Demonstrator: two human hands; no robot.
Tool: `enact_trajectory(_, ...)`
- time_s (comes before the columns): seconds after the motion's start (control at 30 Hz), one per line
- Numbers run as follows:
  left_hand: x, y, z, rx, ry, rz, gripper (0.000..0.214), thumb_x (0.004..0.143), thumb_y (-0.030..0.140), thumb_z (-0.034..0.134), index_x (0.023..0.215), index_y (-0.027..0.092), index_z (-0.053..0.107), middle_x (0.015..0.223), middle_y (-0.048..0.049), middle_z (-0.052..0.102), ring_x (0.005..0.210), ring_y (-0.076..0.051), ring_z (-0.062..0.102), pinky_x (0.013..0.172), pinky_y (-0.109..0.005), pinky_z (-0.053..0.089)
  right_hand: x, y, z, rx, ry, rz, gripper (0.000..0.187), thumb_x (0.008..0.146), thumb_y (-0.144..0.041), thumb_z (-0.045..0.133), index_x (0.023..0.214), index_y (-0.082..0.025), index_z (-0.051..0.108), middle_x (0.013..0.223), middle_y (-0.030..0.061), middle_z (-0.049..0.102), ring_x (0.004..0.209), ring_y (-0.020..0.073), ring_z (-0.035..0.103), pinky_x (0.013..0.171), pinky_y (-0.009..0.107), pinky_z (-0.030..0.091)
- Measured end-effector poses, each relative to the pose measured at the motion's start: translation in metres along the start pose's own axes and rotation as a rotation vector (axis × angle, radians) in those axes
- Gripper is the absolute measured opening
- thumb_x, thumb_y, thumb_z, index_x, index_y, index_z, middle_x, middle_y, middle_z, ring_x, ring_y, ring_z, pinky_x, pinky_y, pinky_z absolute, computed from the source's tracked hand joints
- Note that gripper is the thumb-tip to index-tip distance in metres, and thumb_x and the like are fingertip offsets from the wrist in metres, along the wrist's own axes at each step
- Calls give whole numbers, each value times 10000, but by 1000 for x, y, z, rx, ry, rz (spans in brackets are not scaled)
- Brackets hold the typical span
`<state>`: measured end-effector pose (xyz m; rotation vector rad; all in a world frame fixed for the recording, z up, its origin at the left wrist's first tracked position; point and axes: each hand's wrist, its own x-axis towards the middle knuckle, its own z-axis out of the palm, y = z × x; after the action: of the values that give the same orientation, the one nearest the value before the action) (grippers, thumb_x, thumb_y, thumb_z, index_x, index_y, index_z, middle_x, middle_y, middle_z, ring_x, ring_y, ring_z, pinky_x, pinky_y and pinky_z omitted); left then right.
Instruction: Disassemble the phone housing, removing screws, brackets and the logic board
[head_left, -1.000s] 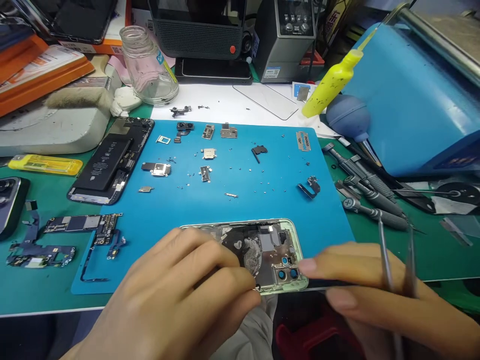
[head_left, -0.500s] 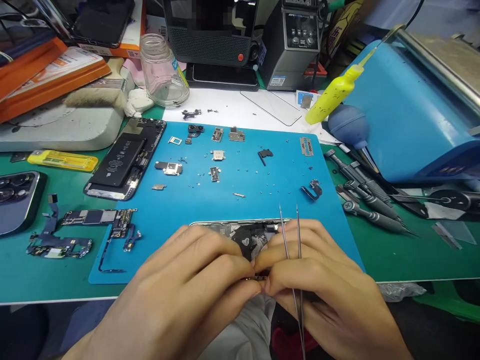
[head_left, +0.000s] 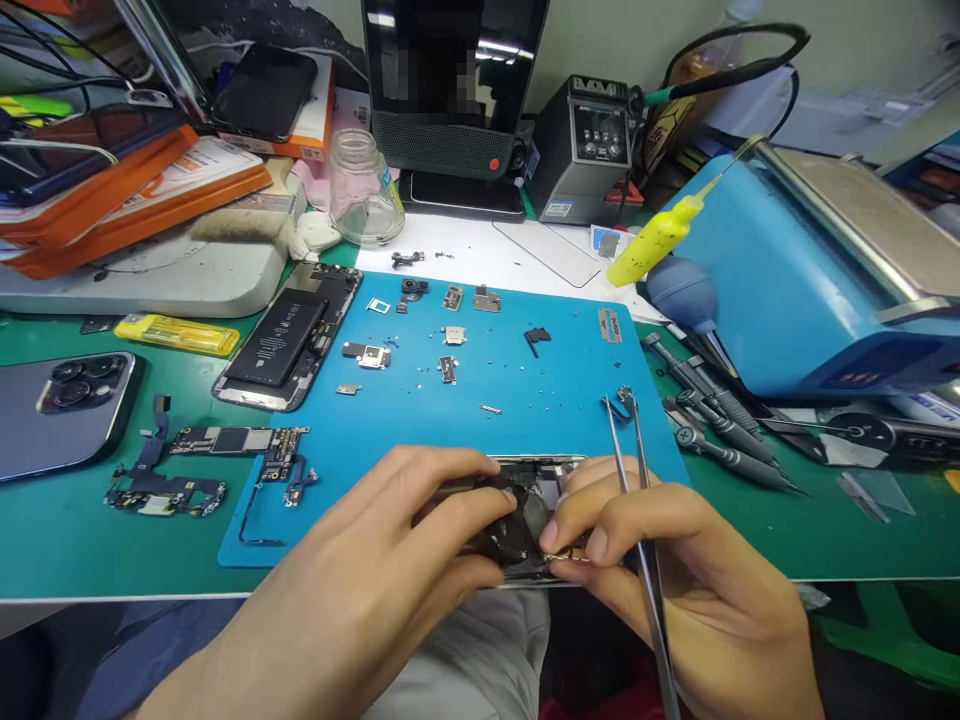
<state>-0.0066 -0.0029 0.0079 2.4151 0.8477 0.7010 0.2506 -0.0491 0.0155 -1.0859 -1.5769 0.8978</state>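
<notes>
An opened phone housing (head_left: 525,515) with a dark interior lies at the mat's front edge, partly hidden under both hands. My left hand (head_left: 405,560) grips its left part, fingertips on top and thumb by the near edge. Between the thumb and fingers of my right hand (head_left: 667,560) is a small thin metallic part (head_left: 568,556), its kind hard to make out, at the housing's near right side. Metal tweezers (head_left: 645,560) are also tucked in this hand, their two tips apart and pointing away from me.
Small phone parts and screws lie across the blue mat (head_left: 420,430). A logic board (head_left: 225,440), a phone screen assembly (head_left: 289,335) and a dark phone (head_left: 67,410) are at left. Screwdrivers (head_left: 735,430), a yellow bottle (head_left: 652,240) and a blue machine (head_left: 795,300) stand right. A glass jar (head_left: 366,190) is behind.
My hands have moved apart; the left fingers now spread over the housing. The small part stays in my right hand, which has shifted right with the tweezers. The camera view has tilted up.
</notes>
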Motion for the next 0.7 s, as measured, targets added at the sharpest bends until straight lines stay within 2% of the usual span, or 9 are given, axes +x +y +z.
enact_trajectory(0.1, 4, 2, 1, 52, 37, 27, 248, 1233, 202, 544, 1449, 233, 661, 1425, -48, 781, 1261, -176, 749, 1064, -286, 628, -1, 0, 2, 29, 53, 7, 250, 1002, -79, 871, 1068, -290, 754, 983, -9, 844, 922, 166, 801, 911, 290, 672)
enact_trajectory(0.23, 9, 5, 0, 119, 81, 68, 291, 1247, 184, 469, 1419, 204, 703, 1345, -49, 817, 1089, -183, 785, 909, -306, 622, 2, -1, 0, 52, 120, 7, 212, 983, -143, 925, 1028, -288, 778, 922, -10, 848, 844, 157, 797, 837, 254, 689)
enact_trajectory(0.3, 11, 4, 0, 168, 80, 96, 298, 1240, 169, 480, 1443, 198, 696, 1351, -51, 825, 1065, -192, 794, 882, -317, 611, 3, 0, -3, 64, 133, 9, 191, 983, -171, 938, 1026, -287, 792, 913, -9, 855, 836, 151, 805, 823, 232, 696)
enact_trajectory(0.43, 9, -1, 1, 206, 74, 122, 308, 1227, 168, 526, 1479, 210, 698, 1411, -49, 819, 1135, -183, 797, 946, -282, 607, 0, 5, -9, 132, 256, 2, 199, 1077, -128, 792, 1140, -315, 820, 1002, -10, 883, 961, 147, 850, 899, 225, 715)
enact_trajectory(0.57, 1, -9, 3, 187, 70, 146, 372, 1195, 171, 610, 1554, 222, 692, 1503, -39, 793, 1256, -157, 775, 1087, -227, 592, -4, 11, -10, 116, 440, 38, 257, 1165, -191, 655, 1261, -329, 849, 1063, 7, 896, 1011, 180, 875, 946, 302, 733)
enact_trajectory(0.63, -1, -13, 4, 183, 68, 147, 407, 1183, 156, 627, 1578, 236, 679, 1568, -21, 771, 1330, -146, 768, 1162, -219, 571, -3, 11, -10, 128, 454, 20, 272, 1191, -251, 622, 1319, -329, 849, 1044, 20, 901, 982, 194, 877, 932, 330, 728)
enact_trajectory(0.7, -2, -17, 5, 213, 50, 152, 419, 1186, 181, 636, 1596, 258, 668, 1654, -7, 728, 1388, -150, 763, 1173, -223, 581, -1, 10, -9, 157, 443, -11, 282, 1207, -301, 608, 1352, -329, 848, 986, 14, 894, 929, 176, 863, 923, 309, 705)
